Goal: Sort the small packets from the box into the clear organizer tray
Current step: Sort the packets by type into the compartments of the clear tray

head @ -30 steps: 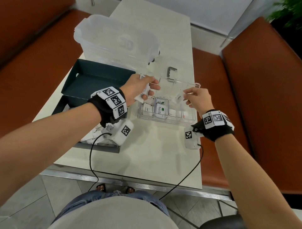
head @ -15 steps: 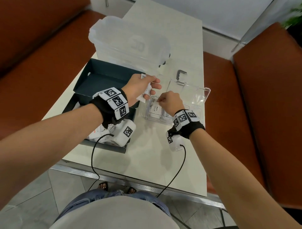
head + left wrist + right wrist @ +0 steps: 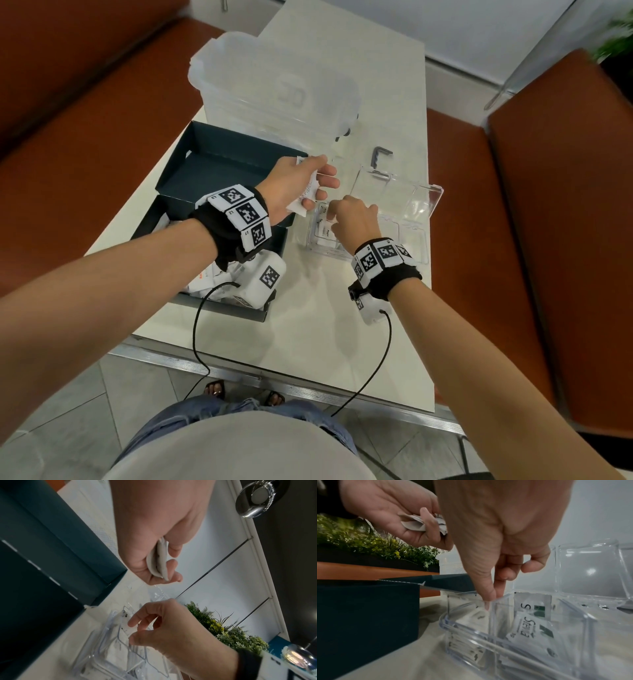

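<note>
The clear organizer tray sits on the white table with its lid tipped open at the back. My right hand reaches into its leftmost compartment, thumb and forefinger pinching the top of a white packet that stands inside. The compartment beside it holds green-printed packets. My left hand hovers just left of the tray, gripping a small stack of white packets. The dark box lies open on the left, with loose packets in its near half, partly hidden by my left wrist.
A large frosted plastic container stands behind the box. A small black metal bracket lies behind the tray lid. Orange benches flank the table. Two wrist cables hang over the near table edge.
My right hand has crossed from the right end of the tray to its leftmost compartment and dipped in with a packet. The left hand has stayed put with its stack.
</note>
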Demonstrator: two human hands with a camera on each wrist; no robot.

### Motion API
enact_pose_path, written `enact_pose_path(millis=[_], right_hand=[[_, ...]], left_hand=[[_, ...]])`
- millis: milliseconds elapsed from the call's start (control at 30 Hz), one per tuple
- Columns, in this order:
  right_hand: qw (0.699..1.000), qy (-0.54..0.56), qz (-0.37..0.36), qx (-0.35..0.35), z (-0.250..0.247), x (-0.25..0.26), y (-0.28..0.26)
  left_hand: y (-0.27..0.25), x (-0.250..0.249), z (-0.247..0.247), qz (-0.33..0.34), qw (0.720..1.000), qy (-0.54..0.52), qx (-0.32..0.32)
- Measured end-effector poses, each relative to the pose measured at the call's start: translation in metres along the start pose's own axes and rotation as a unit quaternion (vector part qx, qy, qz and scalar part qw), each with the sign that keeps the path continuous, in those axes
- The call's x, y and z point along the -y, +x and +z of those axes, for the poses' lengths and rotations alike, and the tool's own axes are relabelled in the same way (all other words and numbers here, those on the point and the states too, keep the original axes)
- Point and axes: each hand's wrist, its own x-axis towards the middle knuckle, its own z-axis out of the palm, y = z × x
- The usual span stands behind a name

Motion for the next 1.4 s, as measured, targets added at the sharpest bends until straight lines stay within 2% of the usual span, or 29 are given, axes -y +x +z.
enact_pose_path(millis=[100, 167, 267, 333, 367, 467, 500, 600, 733, 800, 833, 933, 1067, 1133, 1267, 1400], right_hand=[[0.998, 0.048, 0.03, -0.024, -0.008, 0.0, -0.002], [0.985, 0.143, 0.062, -0.078, -0.017, -0.001, -0.003], [0.923, 0.311, 0.065, -0.219, -0.027, 0.004, -0.013], [0.892, 0.368, 0.031, -0.261, -0.033, 0.013, -0.023], [0.894, 0.373, -0.002, -0.25, -0.035, 0.017, -0.026], [0.936, 0.301, -0.082, -0.163, -0.038, 0.022, -0.029], [0.94, 0.299, -0.078, -0.146, -0.039, 0.022, -0.029], [0.923, 0.354, -0.028, -0.148, -0.042, 0.02, -0.029], [0.903, 0.399, 0.041, -0.153, -0.044, 0.02, -0.031], [0.877, 0.457, 0.071, -0.134, -0.047, 0.02, -0.032], [0.853, 0.502, 0.082, -0.117, -0.05, 0.019, -0.033], [0.745, 0.656, 0.11, -0.057, -0.057, 0.017, -0.038], [0.666, 0.733, 0.136, -0.037, -0.065, 0.009, -0.04], [0.642, 0.749, 0.155, -0.054, -0.067, 0.004, -0.039], [0.621, 0.754, 0.193, -0.089, -0.066, -0.003, -0.039], [0.612, 0.758, 0.207, -0.084, -0.064, -0.009, -0.042]], left_hand=[[0.0, -0.001, -0.001, -0.027, 0.999, -0.031, 0.023], [0.002, -0.002, -0.001, -0.041, 0.998, -0.05, 0.025], [0.004, -0.001, -0.002, -0.061, 0.995, -0.081, 0.008], [0.005, 0.0, -0.001, -0.091, 0.991, -0.097, 0.006], [0.006, 0.0, -0.001, -0.109, 0.989, -0.098, 0.011], [0.008, -0.001, -0.001, -0.158, 0.98, -0.102, 0.064], [0.008, -0.002, -0.001, -0.165, 0.977, -0.102, 0.09], [0.002, -0.005, 0.002, -0.165, 0.97, -0.112, 0.14], [-0.004, -0.001, 0.014, -0.109, 0.988, -0.049, 0.099], [-0.005, 0.002, 0.019, -0.06, 0.996, -0.003, 0.071], [-0.005, 0.003, 0.019, -0.042, 0.997, 0.013, 0.061], [-0.003, 0.004, 0.017, -0.024, 0.998, 0.03, 0.052], [-0.001, 0.004, 0.012, -0.017, 0.998, 0.01, 0.055], [-0.001, 0.002, 0.012, -0.032, 0.998, -0.02, 0.052], [0.0, -0.001, 0.014, -0.061, 0.995, -0.067, 0.042], [0.001, 0.0, 0.021, -0.045, 0.998, -0.028, 0.031]])
